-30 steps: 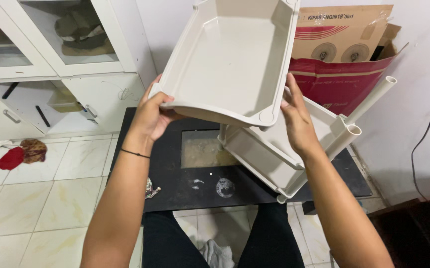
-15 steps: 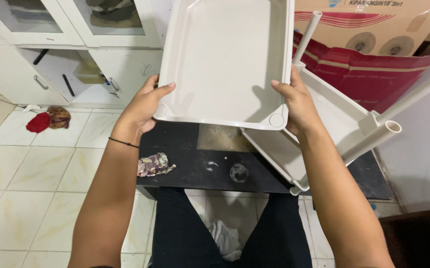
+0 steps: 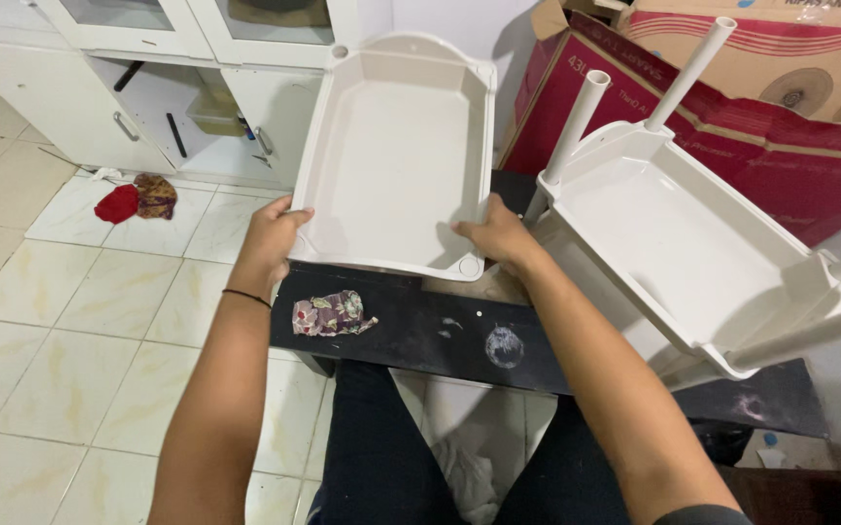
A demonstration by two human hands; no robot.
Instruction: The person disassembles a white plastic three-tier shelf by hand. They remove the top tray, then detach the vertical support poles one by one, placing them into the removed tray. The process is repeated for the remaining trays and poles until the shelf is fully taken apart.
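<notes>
The white plastic tray (image 3: 391, 156) is gripped at its near corners, left hand (image 3: 270, 238) and right hand (image 3: 498, 238) both closed around the rim. It is best kept level and clear of the poles (image 3: 576, 126) of the tilted rack (image 3: 683, 253) beside it.

Two packages are seen behind the white shelf unit (image 3: 678, 243). A red cardboard box (image 3: 731, 160) with printed lettering is leaned just behind it. Above that, at the top right, a brown cardboard box (image 3: 789, 68) is set, marked with red print and round grey pictures.
</notes>
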